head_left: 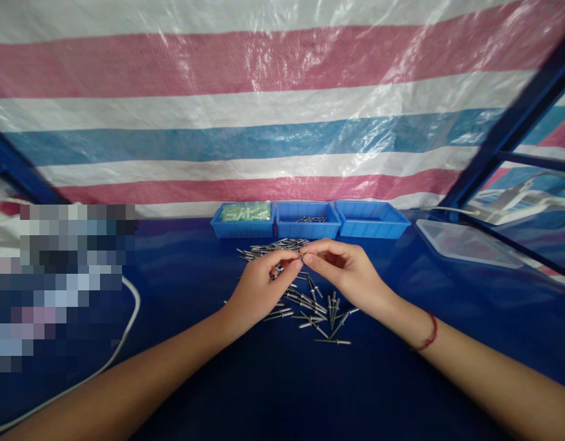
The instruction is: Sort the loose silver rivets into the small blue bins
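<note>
Above the pile of blind rivets [305, 300], my left hand [264, 278] and my right hand [344, 263] meet fingertip to fingertip. Both are closed in a pinch on one small silvery piece, a blind rivet [303, 255] by its look, mostly covered by the fingers. Loose silver rivets with long thin stems lie scattered on the dark blue table below and behind the hands. One single rivet [333, 342] lies nearest to me. My right wrist wears a red cord.
Three blue bins stand in a row at the back: the left bin [242, 230] holds a green-and-clear bag, the middle bin [309, 231] several rivets, the right bin [374, 229] shows nothing inside. A clear plastic lid [466, 244] lies right. A white cable [134, 306] runs along the left.
</note>
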Demonstrator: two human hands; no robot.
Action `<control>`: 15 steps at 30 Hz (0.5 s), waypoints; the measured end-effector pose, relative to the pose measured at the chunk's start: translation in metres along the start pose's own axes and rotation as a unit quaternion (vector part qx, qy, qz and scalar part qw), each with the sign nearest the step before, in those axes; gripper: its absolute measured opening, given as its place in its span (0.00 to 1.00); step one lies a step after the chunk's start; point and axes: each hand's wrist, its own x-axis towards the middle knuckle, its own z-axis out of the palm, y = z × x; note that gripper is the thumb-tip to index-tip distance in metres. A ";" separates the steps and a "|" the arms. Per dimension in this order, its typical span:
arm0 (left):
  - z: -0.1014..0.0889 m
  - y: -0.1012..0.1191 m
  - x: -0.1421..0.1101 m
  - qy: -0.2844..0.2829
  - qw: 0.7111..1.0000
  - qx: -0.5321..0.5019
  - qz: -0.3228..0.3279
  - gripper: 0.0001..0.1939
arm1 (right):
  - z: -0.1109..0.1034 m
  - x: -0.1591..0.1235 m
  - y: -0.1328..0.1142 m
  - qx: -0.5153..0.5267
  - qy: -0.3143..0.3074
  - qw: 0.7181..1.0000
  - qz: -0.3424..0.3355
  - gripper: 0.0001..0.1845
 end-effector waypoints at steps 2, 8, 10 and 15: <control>0.000 0.001 0.000 0.008 1.000 0.011 0.010 0.07 | 0.000 -0.001 0.000 -0.023 0.002 1.000 -0.020 0.06; 0.001 0.000 -0.001 0.069 0.997 0.002 0.041 0.04 | -0.001 -0.002 0.001 -0.116 0.014 0.991 -0.069 0.08; 0.000 0.000 -0.001 0.087 0.995 0.003 0.054 0.04 | -0.002 -0.002 0.002 -0.139 0.014 0.987 -0.077 0.08; -0.001 0.001 -0.002 0.103 0.991 0.012 0.084 0.04 | -0.003 -0.001 0.003 -0.181 -0.009 0.979 -0.091 0.08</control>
